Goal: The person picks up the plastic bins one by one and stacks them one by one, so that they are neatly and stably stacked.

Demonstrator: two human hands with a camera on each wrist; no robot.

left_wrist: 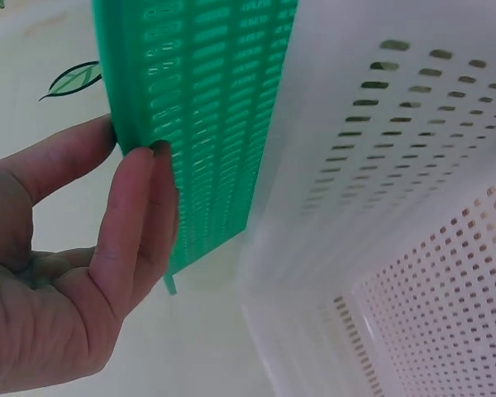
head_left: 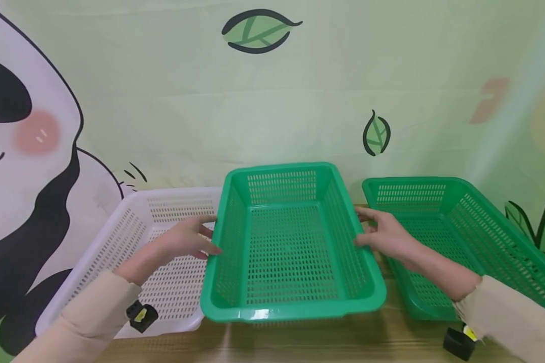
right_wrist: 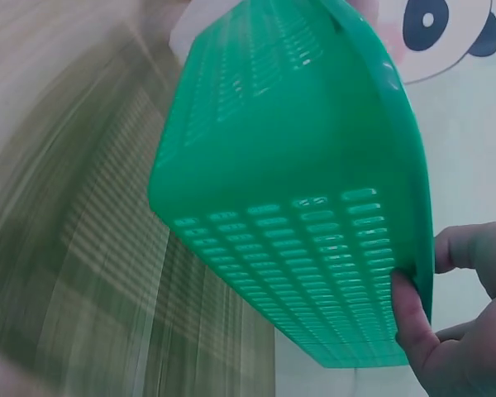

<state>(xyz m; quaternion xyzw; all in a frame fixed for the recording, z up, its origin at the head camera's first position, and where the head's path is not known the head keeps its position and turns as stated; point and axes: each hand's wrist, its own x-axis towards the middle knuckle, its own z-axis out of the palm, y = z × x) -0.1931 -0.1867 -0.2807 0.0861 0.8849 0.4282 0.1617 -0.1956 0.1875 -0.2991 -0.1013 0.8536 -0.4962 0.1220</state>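
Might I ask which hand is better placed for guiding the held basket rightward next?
Probably the right hand: it grips the held basket on the side nearest the right basket; the left hand grips the side near the white basket.

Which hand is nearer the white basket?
Left. The left hand grips the middle green basket on the side toward the white basket; the right hand grips its opposite side, farther away.

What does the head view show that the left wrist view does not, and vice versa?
Only the head view: right hand, far-right green rectangular plastic basket, printed black-and-white panda.

Only the left wrist view: the slotted outer left side of the held green rectangular plastic basket.

Both: that basket, the left hand gripping it, the white rectangular plastic basket, a printed green leaf.
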